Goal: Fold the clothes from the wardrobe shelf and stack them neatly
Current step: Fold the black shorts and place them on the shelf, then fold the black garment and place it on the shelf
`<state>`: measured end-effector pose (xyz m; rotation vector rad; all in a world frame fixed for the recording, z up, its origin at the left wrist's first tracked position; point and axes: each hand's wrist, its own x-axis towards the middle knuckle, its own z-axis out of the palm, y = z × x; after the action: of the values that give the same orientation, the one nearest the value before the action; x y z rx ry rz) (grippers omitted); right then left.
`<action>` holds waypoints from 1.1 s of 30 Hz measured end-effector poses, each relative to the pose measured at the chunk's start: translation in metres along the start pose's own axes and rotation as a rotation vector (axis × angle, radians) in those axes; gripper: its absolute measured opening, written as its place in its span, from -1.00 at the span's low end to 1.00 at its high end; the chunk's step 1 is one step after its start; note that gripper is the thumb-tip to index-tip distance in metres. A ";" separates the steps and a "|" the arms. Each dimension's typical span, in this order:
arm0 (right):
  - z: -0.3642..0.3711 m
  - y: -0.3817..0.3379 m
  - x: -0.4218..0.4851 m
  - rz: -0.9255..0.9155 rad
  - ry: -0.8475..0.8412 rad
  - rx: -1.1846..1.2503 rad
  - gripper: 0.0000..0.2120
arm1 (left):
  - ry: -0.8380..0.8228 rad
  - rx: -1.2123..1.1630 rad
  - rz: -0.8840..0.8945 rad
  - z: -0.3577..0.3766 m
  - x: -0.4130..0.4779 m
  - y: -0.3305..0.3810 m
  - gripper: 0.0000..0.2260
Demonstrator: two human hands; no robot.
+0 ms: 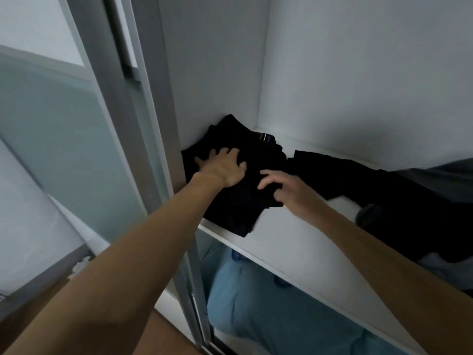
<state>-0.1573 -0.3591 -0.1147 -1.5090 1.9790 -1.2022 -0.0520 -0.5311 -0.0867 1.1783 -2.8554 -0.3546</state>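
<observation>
A stack of folded black clothes (pixel 238 201) lies on the white wardrobe shelf (pixel 281 242), pushed into its back left corner. My left hand (pixel 222 167) rests flat on top of the stack, fingers spread. My right hand (pixel 286 188) hovers at the stack's right edge, blurred, with fingers apart and nothing in it. To the right, a loose heap of dark, unfolded clothes (pixel 399 201) spreads along the shelf, with a grey garment (pixel 442 175) on its far side.
A sliding door frame (pixel 143 124) stands just left of the shelf, close to my left forearm. Below the shelf lies a light blue garment (pixel 256 303). White wardrobe walls close in the back and left side.
</observation>
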 end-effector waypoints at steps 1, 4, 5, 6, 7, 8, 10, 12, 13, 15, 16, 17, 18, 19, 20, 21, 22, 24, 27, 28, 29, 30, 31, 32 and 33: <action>-0.005 -0.003 0.009 0.071 0.150 0.115 -0.77 | -0.008 0.009 0.006 0.006 0.003 -0.003 -0.51; -0.003 -0.002 0.042 0.380 0.384 0.232 -0.88 | -0.006 0.045 0.036 0.018 0.008 -0.009 -0.50; 0.004 0.000 0.052 0.463 0.373 0.233 -0.78 | 0.002 0.053 0.043 0.021 0.009 -0.009 -0.51; 0.011 0.001 0.060 0.525 0.360 0.250 -0.68 | 0.011 0.056 0.048 0.022 0.009 -0.009 -0.52; 0.017 0.001 0.067 0.558 0.363 0.252 -0.59 | 0.016 0.054 0.050 0.023 0.009 -0.009 -0.53; 0.021 0.000 0.071 0.563 0.375 0.210 -0.54 | 0.013 0.046 0.050 0.022 0.008 -0.008 -0.55; 0.024 -0.003 0.074 0.505 0.394 0.091 -0.66 | 0.026 0.015 0.047 0.018 0.005 -0.006 -0.57; 0.022 -0.008 0.070 0.385 0.401 0.158 -0.85 | 0.108 -0.036 0.055 0.014 0.001 -0.005 -0.54; 0.020 -0.011 0.067 0.327 0.416 0.238 -0.87 | 0.170 -0.062 0.067 0.012 -0.001 -0.005 -0.49; 0.017 -0.019 0.070 0.260 0.516 0.373 -0.87 | 0.342 -0.084 0.106 0.008 -0.004 -0.004 -0.39; 0.016 -0.023 0.075 0.260 0.593 0.438 -0.88 | 0.440 -0.084 0.138 0.005 -0.004 -0.003 -0.38; 0.016 -0.027 0.082 0.276 0.662 0.505 -0.89 | 0.523 -0.086 0.169 0.002 -0.005 -0.002 -0.40; 0.017 -0.029 0.089 0.313 0.705 0.561 -0.88 | 0.574 -0.089 0.192 -0.001 -0.005 -0.001 -0.45; 0.019 -0.029 0.095 0.384 0.710 0.571 -0.86 | 0.579 -0.093 0.202 -0.003 -0.006 -0.001 -0.50; 0.020 -0.027 0.097 0.484 0.661 0.525 -0.84 | 0.529 -0.089 0.196 -0.004 -0.007 -0.002 -0.54; 0.020 -0.023 0.096 0.588 0.572 0.449 -0.82 | 0.430 -0.074 0.178 -0.003 -0.009 -0.003 -0.57; 0.019 -0.018 0.092 0.665 0.473 0.370 -0.79 | 0.302 -0.051 0.153 0.000 -0.011 -0.005 -0.58; 0.013 -0.014 0.083 0.734 0.332 0.250 -0.72 | 0.100 -0.011 0.116 0.010 -0.014 -0.011 -0.56; -0.001 -0.017 0.070 0.718 0.283 0.144 -0.61 | 0.041 0.035 0.118 0.016 -0.016 -0.012 -0.54; -0.004 -0.017 0.062 0.700 0.299 0.123 -0.59 | 0.032 0.049 0.131 0.015 -0.017 -0.007 -0.54; -0.008 -0.017 0.053 0.677 0.326 0.113 -0.60 | 0.037 0.060 0.158 0.014 -0.017 0.001 -0.55; -0.011 -0.018 0.043 0.646 0.356 0.114 -0.63 | 0.071 0.051 0.200 0.013 -0.018 0.011 -0.56; -0.014 -0.019 0.030 0.616 0.390 0.120 -0.68 | 0.130 0.014 0.255 0.014 -0.020 0.025 -0.58; -0.017 -0.019 0.016 0.593 0.431 0.123 -0.73 | 0.188 -0.041 0.319 0.017 -0.022 0.040 -0.59; -0.022 -0.018 -0.001 0.581 0.478 0.117 -0.78 | 0.225 -0.103 0.389 0.021 -0.027 0.058 -0.59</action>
<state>-0.1622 -0.3508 -0.0884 -0.5365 2.3525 -1.4514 -0.0754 -0.4686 -0.0926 0.5819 -2.7418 -0.3214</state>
